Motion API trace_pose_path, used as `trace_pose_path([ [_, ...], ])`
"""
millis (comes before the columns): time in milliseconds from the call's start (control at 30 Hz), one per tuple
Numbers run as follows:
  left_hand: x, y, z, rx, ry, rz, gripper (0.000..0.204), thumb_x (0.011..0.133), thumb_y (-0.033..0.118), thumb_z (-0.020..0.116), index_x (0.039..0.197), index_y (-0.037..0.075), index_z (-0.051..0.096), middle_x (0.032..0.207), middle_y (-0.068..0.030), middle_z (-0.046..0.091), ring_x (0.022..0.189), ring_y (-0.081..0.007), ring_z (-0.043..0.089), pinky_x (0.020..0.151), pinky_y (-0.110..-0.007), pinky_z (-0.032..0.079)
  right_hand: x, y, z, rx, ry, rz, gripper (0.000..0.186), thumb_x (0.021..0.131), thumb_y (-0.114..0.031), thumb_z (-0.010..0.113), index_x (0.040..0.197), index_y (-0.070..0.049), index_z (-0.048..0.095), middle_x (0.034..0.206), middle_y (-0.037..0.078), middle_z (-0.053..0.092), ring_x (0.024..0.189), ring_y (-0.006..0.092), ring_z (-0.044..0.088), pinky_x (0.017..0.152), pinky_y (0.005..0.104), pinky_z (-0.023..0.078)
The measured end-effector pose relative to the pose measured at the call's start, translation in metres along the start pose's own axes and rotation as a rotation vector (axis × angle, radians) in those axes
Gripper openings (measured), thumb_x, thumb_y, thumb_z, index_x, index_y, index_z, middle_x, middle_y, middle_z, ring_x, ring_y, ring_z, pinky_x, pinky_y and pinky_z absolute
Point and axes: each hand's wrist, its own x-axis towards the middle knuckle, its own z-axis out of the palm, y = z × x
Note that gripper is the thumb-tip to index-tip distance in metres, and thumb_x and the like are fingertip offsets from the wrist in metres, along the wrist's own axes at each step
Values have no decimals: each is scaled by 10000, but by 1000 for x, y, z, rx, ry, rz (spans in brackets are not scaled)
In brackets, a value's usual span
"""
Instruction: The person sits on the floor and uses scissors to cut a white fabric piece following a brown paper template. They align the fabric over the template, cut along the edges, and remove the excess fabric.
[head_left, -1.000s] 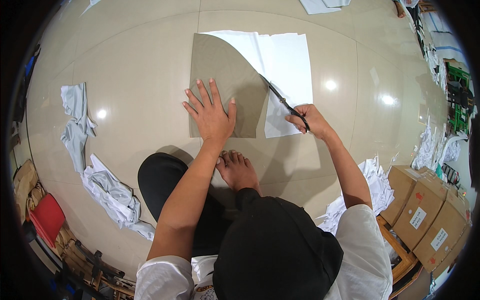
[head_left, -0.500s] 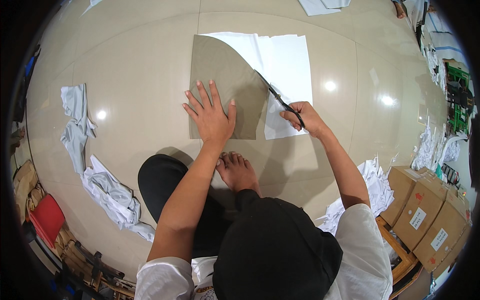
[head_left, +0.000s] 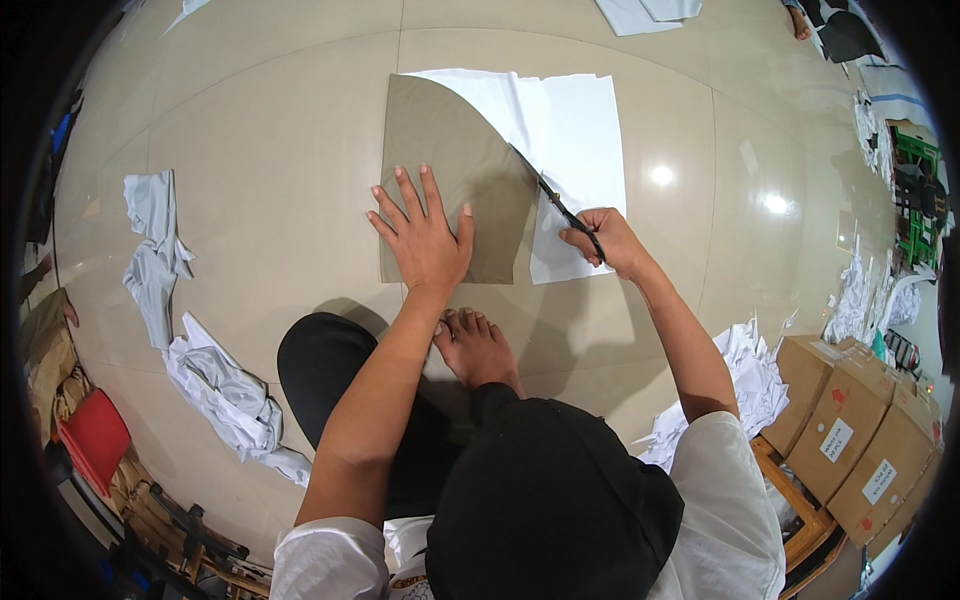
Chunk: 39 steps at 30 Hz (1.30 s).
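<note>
A brown pattern piece with a curved right edge lies flat on the floor over white fabric. My left hand presses down on the brown piece, palm low and fingers spread. Black scissors are in my right hand, its fingers wrapped round the handles. Their blades lie along the curved edge of the brown piece, tips pointing up and left. Below the tips a slit parts the white fabric from the brown edge. How far the blades are apart is hard to make out.
Crumpled white and grey cloth lies on the tiled floor at left. More white scraps pile up at right, beside stacked cardboard boxes. A red object is at lower left. My bare foot rests just below the fabric.
The scissors and my right hand hold nearly the same place along the curved edge. My left hand stays flat. At the far left edge another person's hand has come into view.
</note>
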Motion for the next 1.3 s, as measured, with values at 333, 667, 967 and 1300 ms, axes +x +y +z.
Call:
trace_pose_path([
  [333,-1,-1,2,-13,10,3,876,1119,537,566,1800,63,288,1859,-300,181,1651,-677,126,1292,-819,113,-1,-3,-1,20,-3,2,474,924,-240,882,605,-139,546,509,-25,507,436,77,409,468,286,290],
  [667,0,0,0,-13,-4,-1,882,1114,537,576,1800,65,288,1851,-309,200,1649,-676,135,1291,-816,119,9,-22,1,-15,-14,2,343,952,-271,866,738,-104,657,557,-29,543,468,74,457,482,271,341],
  [967,-1,-1,1,-16,-1,0,878,1118,542,570,1798,61,292,1851,-308,199,1648,-679,131,1289,-821,113,9,-28,8,11,30,3,450,895,-271,905,646,-132,557,527,-22,506,441,84,408,453,285,285],
  [1300,0,0,1,-12,2,1,880,1116,543,568,1797,57,293,1854,-307,191,1650,-680,125,1290,-820,113,11,-22,8,-1,42,-6,469,896,-237,908,631,-131,536,537,-19,510,440,82,418,448,288,294],
])
